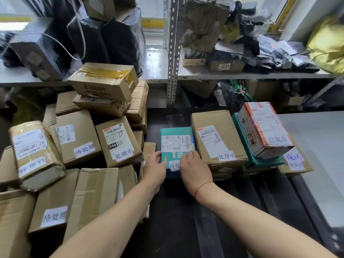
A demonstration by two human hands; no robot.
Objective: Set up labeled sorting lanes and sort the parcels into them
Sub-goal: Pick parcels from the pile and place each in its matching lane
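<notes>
Your left hand (155, 167) and right hand (193, 170) grip the small teal cardboard parcel (176, 144) at twelve o'clock (four lanes begun), while the brown carton heap (78, 146) at nine o'clock awaits sorting.

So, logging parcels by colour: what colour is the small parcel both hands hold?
Teal small parcel, head view.
</notes>
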